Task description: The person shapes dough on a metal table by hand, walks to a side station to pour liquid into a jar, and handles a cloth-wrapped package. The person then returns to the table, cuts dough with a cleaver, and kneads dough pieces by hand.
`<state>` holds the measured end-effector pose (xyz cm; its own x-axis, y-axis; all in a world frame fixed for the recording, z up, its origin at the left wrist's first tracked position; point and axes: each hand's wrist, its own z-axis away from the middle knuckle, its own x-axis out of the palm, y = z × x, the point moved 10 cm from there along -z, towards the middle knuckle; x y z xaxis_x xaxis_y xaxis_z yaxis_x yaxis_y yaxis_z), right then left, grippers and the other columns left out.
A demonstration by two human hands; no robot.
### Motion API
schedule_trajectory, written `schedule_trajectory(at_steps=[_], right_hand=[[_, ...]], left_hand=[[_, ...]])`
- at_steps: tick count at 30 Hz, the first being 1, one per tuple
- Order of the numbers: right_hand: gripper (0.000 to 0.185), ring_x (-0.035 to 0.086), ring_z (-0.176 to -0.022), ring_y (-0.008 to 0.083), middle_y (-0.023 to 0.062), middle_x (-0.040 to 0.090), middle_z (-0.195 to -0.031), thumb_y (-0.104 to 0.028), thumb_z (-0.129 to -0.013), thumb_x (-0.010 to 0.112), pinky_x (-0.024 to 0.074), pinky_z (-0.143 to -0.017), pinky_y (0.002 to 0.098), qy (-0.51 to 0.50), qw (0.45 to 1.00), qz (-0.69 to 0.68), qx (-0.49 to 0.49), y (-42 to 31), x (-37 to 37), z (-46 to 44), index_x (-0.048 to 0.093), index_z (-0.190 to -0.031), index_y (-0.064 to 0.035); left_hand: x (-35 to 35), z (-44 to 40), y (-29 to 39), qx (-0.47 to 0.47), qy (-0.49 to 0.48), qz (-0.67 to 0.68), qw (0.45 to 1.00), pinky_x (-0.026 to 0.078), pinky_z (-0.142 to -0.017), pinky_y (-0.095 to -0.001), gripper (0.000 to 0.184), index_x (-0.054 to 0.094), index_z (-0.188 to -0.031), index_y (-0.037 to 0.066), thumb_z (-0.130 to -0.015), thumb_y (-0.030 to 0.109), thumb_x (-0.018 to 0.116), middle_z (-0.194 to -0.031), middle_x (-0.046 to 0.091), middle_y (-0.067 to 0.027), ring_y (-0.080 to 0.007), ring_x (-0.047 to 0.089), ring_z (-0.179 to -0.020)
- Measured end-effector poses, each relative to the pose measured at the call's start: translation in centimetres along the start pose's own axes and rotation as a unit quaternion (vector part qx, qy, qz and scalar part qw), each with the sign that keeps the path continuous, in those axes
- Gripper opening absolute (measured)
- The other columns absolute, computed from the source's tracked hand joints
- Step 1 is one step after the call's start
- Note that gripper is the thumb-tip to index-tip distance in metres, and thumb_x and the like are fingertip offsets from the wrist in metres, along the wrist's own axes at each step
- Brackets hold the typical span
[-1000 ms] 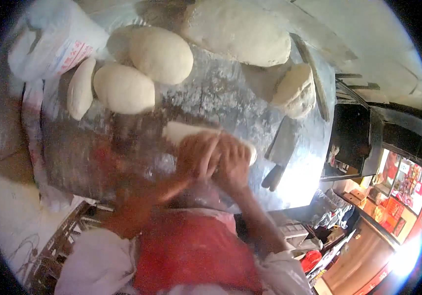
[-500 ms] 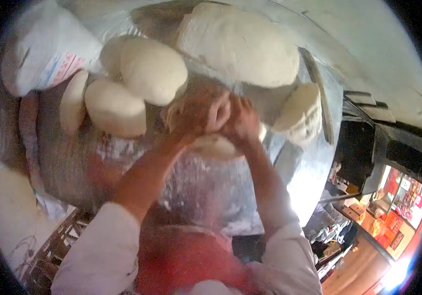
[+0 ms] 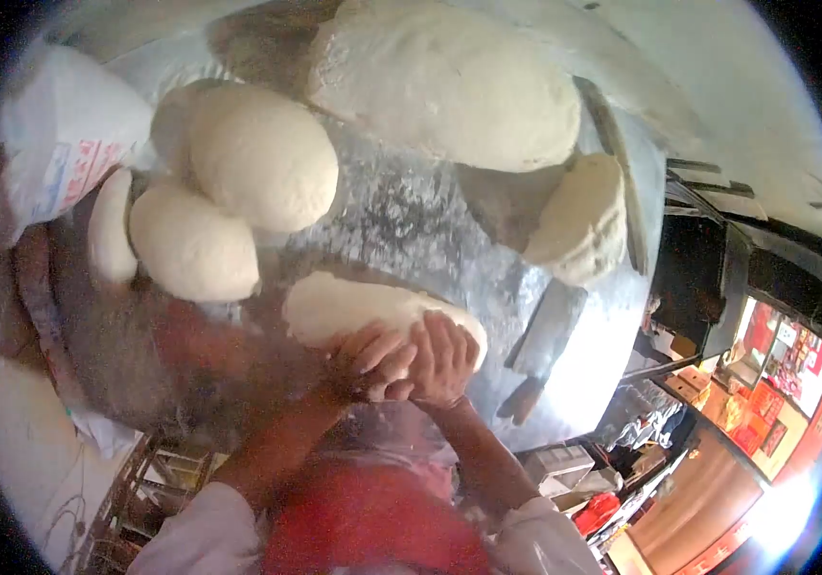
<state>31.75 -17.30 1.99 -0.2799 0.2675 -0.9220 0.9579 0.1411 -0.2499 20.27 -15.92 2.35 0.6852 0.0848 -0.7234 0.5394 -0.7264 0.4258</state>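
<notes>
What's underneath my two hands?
The long dough piece, its far side showing. Your left hand and right hand hide part of its near side.

You have open metal worktop (image 3: 401,206) between the round dough (image 3: 262,158) and the torn dough chunk (image 3: 581,222); the big dough slab (image 3: 449,86) blocks its far side, the cleaver (image 3: 547,331) its right.

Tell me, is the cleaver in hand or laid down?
Laid down. The cleaver lies on the table; left hand and right hand touch the dough.

Cleaver (image 3: 547,331) lies right of the kneaded dough (image 3: 363,309).
</notes>
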Motion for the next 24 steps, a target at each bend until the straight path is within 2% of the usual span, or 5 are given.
schedule_trajectory(at_steps=[8,10,13,16,24], right_hand=[[0.051,0.068,-0.109,0.0419,0.0242,0.068,-0.123,-0.028,-0.091,0.061,0.0537,-0.09,0.0488,-0.085,0.973,-0.174,0.129,11.1,4.5,-8.5,0.059,-0.136,-0.0015],[0.068,0.067,-0.108,0.043,0.0211,0.067,-0.124,-0.05,-0.086,0.072,0.055,-0.094,0.0509,-0.146,0.933,-0.233,0.233,13.4,5.1,-10.5,0.059,-0.136,-0.0061],[0.09,0.061,-0.12,0.0406,0.0189,0.061,-0.132,-0.049,-0.074,0.086,0.0511,-0.1,0.0514,-0.315,0.921,-0.134,0.187,13.4,9.2,-9.3,0.049,-0.147,-0.0111],[0.1,0.059,-0.12,0.0422,0.0214,0.062,-0.13,-0.052,-0.069,0.088,0.0448,-0.105,0.0525,-0.081,0.988,-0.06,0.117,4.3,-0.9,-6.9,0.048,-0.148,-0.0053],[0.073,0.05,-0.134,0.0403,0.0228,0.048,-0.151,-0.02,-0.089,0.07,0.0423,-0.107,0.0539,-0.087,0.984,-0.145,0.053,-2.3,2.4,-0.2,0.043,-0.157,-0.0221]], left_hand=[[7.0,-12.9,-6.3,0.027,-0.08,0.077,0.994,0.046,-0.094,-0.0574,0.057,0.066,-0.129,0.015,-0.087,0.053,0.066,-0.125,0.068,-0.0107,-0.0352,0.064,-0.113],[9.0,-15.6,-7.6,-0.057,-0.097,0.115,0.987,0.037,-0.104,-0.0566,0.056,0.069,-0.125,0.011,-0.09,0.053,0.063,-0.118,0.071,-0.0113,-0.0323,0.065,-0.112],[11.2,-16.1,-8.4,-0.174,-0.187,0.125,0.959,0.036,-0.109,-0.0585,0.056,0.068,-0.128,0.008,-0.093,0.051,0.064,-0.125,0.07,-0.0178,-0.0364,0.064,-0.117],[6.5,-14.3,-7.4,-0.171,-0.171,0.105,0.965,0.031,-0.118,-0.0549,0.057,0.064,-0.134,0.004,-0.097,0.048,0.063,-0.138,0.063,-0.021,-0.0353,0.056,-0.13],[-2.9,1.7,-10.6,-0.137,-0.098,0.082,0.982,0.022,-0.123,-0.06,0.07,0.031,-0.159,0.001,-0.106,0.045,0.044,-0.164,0.031,-0.0255,-0.0483,0.03,-0.15]])
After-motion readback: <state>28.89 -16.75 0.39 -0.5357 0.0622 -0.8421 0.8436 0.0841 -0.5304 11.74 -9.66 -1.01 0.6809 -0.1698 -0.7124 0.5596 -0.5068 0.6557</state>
